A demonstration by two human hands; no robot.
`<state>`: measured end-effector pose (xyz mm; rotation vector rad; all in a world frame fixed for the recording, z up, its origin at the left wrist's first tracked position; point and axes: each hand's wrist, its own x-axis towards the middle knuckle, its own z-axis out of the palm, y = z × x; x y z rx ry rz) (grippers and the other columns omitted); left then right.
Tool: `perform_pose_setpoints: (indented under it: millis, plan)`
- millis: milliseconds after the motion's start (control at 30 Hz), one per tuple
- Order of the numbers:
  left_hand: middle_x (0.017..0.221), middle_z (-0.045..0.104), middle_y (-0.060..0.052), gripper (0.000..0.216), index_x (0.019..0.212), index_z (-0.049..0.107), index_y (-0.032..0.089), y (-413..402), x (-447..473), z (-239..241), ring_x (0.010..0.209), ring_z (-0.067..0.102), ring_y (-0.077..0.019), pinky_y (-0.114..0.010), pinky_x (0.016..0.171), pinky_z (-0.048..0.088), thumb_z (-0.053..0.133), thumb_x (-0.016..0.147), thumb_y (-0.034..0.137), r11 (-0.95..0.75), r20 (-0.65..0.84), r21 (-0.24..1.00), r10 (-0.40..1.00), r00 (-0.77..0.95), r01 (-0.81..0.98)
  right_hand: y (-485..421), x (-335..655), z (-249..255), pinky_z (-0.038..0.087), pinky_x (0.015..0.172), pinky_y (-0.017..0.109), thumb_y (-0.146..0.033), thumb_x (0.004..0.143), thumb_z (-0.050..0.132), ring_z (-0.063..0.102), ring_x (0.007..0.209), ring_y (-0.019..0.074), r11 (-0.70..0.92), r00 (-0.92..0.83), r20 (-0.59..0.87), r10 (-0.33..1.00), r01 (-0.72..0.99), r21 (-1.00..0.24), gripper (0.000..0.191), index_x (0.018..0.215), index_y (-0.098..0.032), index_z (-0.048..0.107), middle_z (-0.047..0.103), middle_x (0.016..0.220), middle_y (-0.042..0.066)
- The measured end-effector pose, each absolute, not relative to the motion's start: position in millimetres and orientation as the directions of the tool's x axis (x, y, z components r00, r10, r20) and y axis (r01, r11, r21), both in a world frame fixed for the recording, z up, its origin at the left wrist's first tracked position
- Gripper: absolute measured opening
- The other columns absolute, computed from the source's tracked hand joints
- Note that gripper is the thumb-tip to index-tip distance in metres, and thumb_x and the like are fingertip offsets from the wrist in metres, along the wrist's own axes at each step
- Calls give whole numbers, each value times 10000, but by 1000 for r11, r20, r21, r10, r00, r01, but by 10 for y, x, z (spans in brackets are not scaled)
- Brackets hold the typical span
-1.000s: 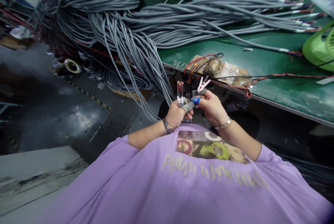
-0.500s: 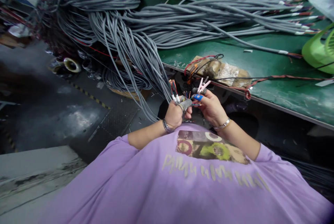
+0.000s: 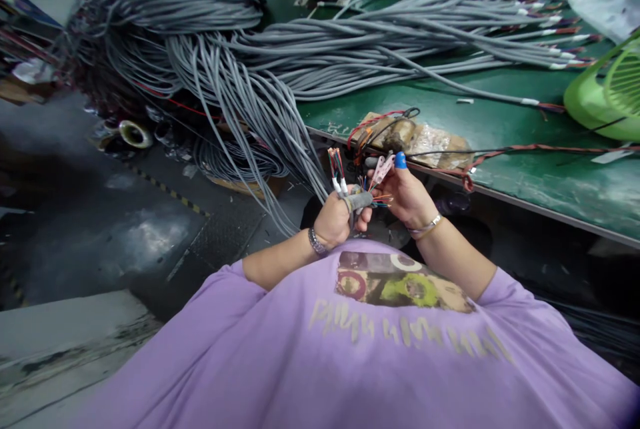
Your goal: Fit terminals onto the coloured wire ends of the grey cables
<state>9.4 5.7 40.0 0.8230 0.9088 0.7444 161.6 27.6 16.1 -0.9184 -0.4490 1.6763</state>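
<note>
My left hand (image 3: 334, 221) is closed around grey cables. Stripped ends with white sleeves and bare copper tips (image 3: 336, 161) stick up above the fist. Its thumb, in a grey cover, presses across the bundle, and thin coloured wires (image 3: 383, 200) fan out to the right. Close beside it, my right hand (image 3: 411, 197) pinches a pink clip (image 3: 383, 169) between thumb and fingers. The thumb wears blue tape (image 3: 401, 160); a finger has a dark cover. Whether the clip bites a wire, I cannot tell.
Long grey cables (image 3: 350, 42) cover the green table (image 3: 525, 169) and hang over its edge at left. A taped cardboard piece with red and black leads (image 3: 440, 149) lies at the edge. A green fan-like basket (image 3: 600, 96) stands right. Cable coils (image 3: 240, 159) sit below.
My right thumb has lifted away from the coloured wires, up to the pink clip. The clip has turned and its handles are closer together. My left hand has stayed put.
</note>
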Motion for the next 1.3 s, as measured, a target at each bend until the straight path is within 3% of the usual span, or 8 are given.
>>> perform_pose_setpoints:
  millis: [400, 667, 900, 1133, 1300]
  plan:
    - [482, 556, 45, 454, 685, 459, 196, 110, 147, 372, 338, 478, -77, -189, 344, 330, 784, 620, 506, 521, -421, 838, 808, 413, -163, 339, 1548, 120, 534, 633, 235, -603, 758, 772, 646, 667, 108, -198, 35, -323, 946, -726, -658, 412, 845, -210, 682, 716, 729, -16]
    - [472, 557, 44, 424, 683, 489, 190, 104, 141, 371, 339, 471, -77, -190, 340, 335, 788, 627, 486, 507, -401, 844, 814, 421, -174, 287, 1575, 115, 521, 607, 247, -741, 770, 655, 630, 653, 115, -285, -88, -327, 941, -728, -624, 517, 870, -234, 665, 719, 782, -14]
    - [498, 585, 43, 445, 688, 512, 188, -2, 96, 362, 334, 468, -73, -204, 348, 360, 784, 641, 537, 449, -362, 881, 842, 399, -150, 236, 1628, 173, 496, 539, 256, -830, 786, 523, 606, 612, 133, -330, -146, -309, 940, -622, -710, 620, 825, -222, 640, 702, 785, 31]
    - [532, 601, 48, 407, 712, 525, 186, -16, 118, 372, 367, 503, -70, -190, 364, 367, 769, 660, 508, 381, -318, 906, 900, 298, -183, 236, 1600, 255, 442, 486, 198, -591, 742, 777, 534, 558, 86, -271, -66, -295, 953, -615, -740, 408, 795, -201, 668, 625, 660, -20]
    - [535, 603, 45, 399, 706, 512, 189, 10, 161, 388, 364, 500, -71, -190, 359, 364, 755, 668, 503, 372, -308, 905, 908, 285, -206, 265, 1566, 200, 466, 527, 239, -741, 761, 666, 557, 581, 103, -223, 6, -289, 957, -621, -752, 547, 799, -195, 659, 683, 729, 16]
